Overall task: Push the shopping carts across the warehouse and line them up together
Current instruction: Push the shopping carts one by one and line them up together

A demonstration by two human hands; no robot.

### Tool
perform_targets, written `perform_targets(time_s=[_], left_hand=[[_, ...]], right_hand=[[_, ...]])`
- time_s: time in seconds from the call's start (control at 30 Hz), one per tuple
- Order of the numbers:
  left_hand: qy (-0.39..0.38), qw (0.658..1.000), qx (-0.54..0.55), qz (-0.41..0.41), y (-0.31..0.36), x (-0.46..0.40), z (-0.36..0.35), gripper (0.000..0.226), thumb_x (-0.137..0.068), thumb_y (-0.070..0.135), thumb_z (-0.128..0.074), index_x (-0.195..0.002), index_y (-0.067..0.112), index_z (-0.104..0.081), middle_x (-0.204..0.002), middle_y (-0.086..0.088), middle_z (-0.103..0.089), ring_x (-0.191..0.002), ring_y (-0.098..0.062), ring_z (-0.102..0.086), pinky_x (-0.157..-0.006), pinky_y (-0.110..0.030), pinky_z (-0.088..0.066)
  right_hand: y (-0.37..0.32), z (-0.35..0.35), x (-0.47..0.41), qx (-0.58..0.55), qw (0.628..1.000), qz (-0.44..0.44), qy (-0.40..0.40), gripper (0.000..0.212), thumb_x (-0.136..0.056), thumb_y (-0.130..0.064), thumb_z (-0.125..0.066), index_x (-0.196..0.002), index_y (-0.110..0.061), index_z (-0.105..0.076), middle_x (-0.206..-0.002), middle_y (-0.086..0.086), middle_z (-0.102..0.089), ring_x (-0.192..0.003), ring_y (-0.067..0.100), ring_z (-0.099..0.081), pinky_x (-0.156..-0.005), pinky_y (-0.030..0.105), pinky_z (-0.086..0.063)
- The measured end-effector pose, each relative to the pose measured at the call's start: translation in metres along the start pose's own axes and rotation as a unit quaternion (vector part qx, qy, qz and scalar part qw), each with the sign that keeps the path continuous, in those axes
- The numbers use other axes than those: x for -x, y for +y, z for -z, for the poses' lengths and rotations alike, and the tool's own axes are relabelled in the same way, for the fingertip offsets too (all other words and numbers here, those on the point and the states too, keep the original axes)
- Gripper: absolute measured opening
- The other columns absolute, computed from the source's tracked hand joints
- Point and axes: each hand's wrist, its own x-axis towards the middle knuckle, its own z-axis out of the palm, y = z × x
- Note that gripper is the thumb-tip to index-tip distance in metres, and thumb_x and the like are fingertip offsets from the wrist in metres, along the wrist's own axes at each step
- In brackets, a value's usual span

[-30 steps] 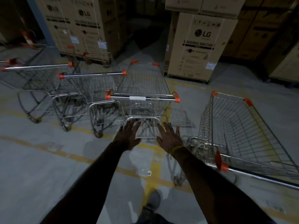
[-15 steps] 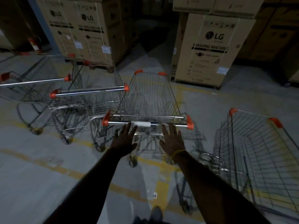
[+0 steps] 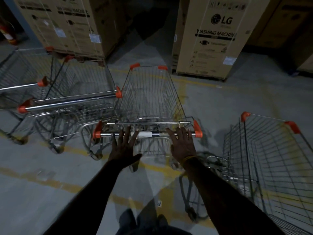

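Both hands reach out to the handle bar (image 3: pixel 152 134) of the middle shopping cart (image 3: pixel 150 99), which stands on the grey concrete floor (image 3: pixel 42 192) with its wire basket pointing away toward the stacked cartons. The left hand (image 3: pixel 124 148) has its fingers straight and spread wide, the fingertips (image 3: pixel 129 128) lying across the left half of the bar, the thumb splayed out to the right below it — nothing is curled round the metal. The right hand (image 3: pixel 182 146) lies on the right half of the bar, near the orange end cap (image 3: pixel 197 132); its fingers are also stretched forward over the bar, and whether any of them hook under it cannot be told. A yellow band (image 3: pixel 189 159) circles the right wrist. A white label (image 3: pixel 144 134) on the bar sits between the two hands.

Just beside this cart on the left stands a second cart (image 3: pixel 71 102), its handle running alongside the middle cart's basket wall, and a third cart (image 3: pixel 22 78) sits beyond that at the left edge of view. To the right, apart from the row, a fourth cart (image 3: pixel 271 158) stands near the right forearm. Faded yellow floor lines (image 3: pixel 50 183) cross under the wheels. Behind the carts rise brown cartons, the right one printed LG washing machine (image 3: pixel 215 36), the left carton stack (image 3: pixel 64 26) blurred.
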Motion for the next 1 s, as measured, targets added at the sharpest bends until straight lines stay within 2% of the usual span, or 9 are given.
perform_targets(time_s=[0.13, 0.2, 0.27, 0.33, 0.47, 0.67, 0.73, 0.87, 1.0], left_hand=[[0.005, 1.0, 0.026, -0.007, -0.011, -0.04, 0.009, 0.106, -0.067, 0.079, -0.044, -0.152, 0.033, -0.001, -0.162, -0.012, -0.001, -0.147, -0.041, -0.003, -0.112, -0.063, 0.003], [0.002, 0.999, 0.03, -0.015, -0.016, -0.064, 0.012, 0.11, -0.067, 0.077, -0.054, -0.153, 0.033, -0.001, -0.162, -0.01, 0.005, -0.147, -0.04, 0.003, -0.112, -0.064, 0.004], [0.005, 0.999, 0.026, -0.026, -0.023, -0.085, 0.015, 0.111, -0.065, 0.078, -0.057, -0.154, 0.03, -0.011, -0.162, -0.011, -0.002, -0.147, -0.041, -0.003, -0.111, -0.064, 0.004], [-0.008, 0.998, 0.036, -0.041, -0.031, -0.106, 0.016, 0.11, -0.063, 0.082, -0.047, -0.154, 0.027, -0.017, -0.162, -0.013, -0.007, -0.146, -0.044, -0.008, -0.109, -0.064, 0.005], [-0.017, 0.997, 0.056, -0.058, -0.038, -0.14, 0.013, 0.112, -0.059, 0.085, -0.038, -0.153, 0.027, -0.016, -0.16, -0.017, -0.013, -0.144, -0.047, -0.013, -0.105, -0.074, -0.008], [-0.035, 0.996, 0.047, -0.06, -0.033, -0.184, 0.018, 0.12, -0.051, 0.087, -0.018, -0.153, 0.029, 0.006, -0.162, -0.012, 0.007, -0.147, -0.04, 0.009, -0.11, -0.069, 0.007], [-0.032, 0.997, 0.045, -0.056, -0.029, -0.189, 0.02, 0.12, -0.05, 0.086, -0.018, -0.154, 0.03, 0.004, -0.162, -0.013, 0.002, -0.147, -0.04, 0.004, -0.11, -0.069, 0.008], [-0.024, 0.996, 0.057, -0.07, -0.024, -0.183, 0.018, 0.117, -0.053, 0.084, -0.022, -0.154, 0.029, 0.0, -0.161, -0.016, -0.006, -0.146, -0.042, -0.002, -0.108, -0.07, 0.008], [-0.035, 0.993, 0.06, -0.092, -0.014, -0.16, 0.016, 0.114, -0.057, 0.084, -0.025, -0.154, 0.027, -0.008, -0.16, -0.017, -0.015, -0.145, -0.045, -0.013, -0.107, -0.073, 0.006]], right_hand=[[0.003, 0.004, -0.031, 0.001, 1.0, -0.023, 0.017, 0.08, -0.068, -0.021, -0.066, -0.144, -0.03, -0.044, -0.127, 0.013, -0.056, -0.12, 0.039, -0.049, -0.108, 0.055, -0.03], [0.007, 0.007, -0.049, 0.0, 0.999, -0.042, 0.022, 0.075, -0.066, -0.021, -0.068, -0.138, -0.027, -0.051, -0.121, 0.012, -0.058, -0.113, 0.037, -0.052, -0.104, 0.053, -0.034], [0.014, 0.007, -0.068, 0.001, 0.998, -0.058, 0.016, 0.068, -0.067, -0.024, -0.066, -0.134, -0.025, -0.055, -0.118, 0.013, -0.059, -0.11, 0.037, -0.054, -0.101, 0.052, -0.037], [0.019, 0.006, -0.086, 0.007, 0.998, -0.066, 0.004, 0.06, -0.073, -0.031, -0.058, -0.132, -0.023, -0.055, -0.118, 0.015, -0.06, -0.109, 0.038, -0.056, -0.098, 0.05, -0.04], [0.023, -0.001, -0.12, 0.021, 0.995, -0.094, 0.005, 0.057, -0.077, -0.044, -0.041, -0.125, -0.02, -0.061, -0.116, 0.014, -0.062, -0.108, 0.037, -0.058, -0.097, 0.051, -0.041], [0.035, -0.001, -0.162, 0.011, 0.99, -0.139, -0.005, 0.047, -0.077, -0.038, -0.058, -0.119, -0.017, -0.066, -0.114, 0.015, -0.063, -0.105, 0.039, -0.059, -0.092, 0.052, -0.045], [0.041, 0.004, -0.167, -0.013, 0.99, -0.143, -0.012, 0.044, -0.08, -0.033, -0.065, -0.121, -0.017, -0.064, -0.116, 0.016, -0.061, -0.109, 0.04, -0.056, -0.093, 0.05, -0.042], [0.043, 0.002, -0.157, 0.001, 0.991, -0.127, 0.046, 0.039, -0.082, -0.041, -0.052, -0.107, -0.017, -0.068, -0.1, 0.012, -0.065, -0.093, 0.037, -0.063, -0.081, 0.045, -0.049], [0.043, 0.002, -0.128, 0.015, 0.988, -0.136, 0.066, 0.035, -0.085, -0.042, -0.049, -0.104, -0.019, -0.068, -0.097, 0.011, -0.065, -0.087, 0.036, -0.062, -0.08, 0.043, -0.048]])
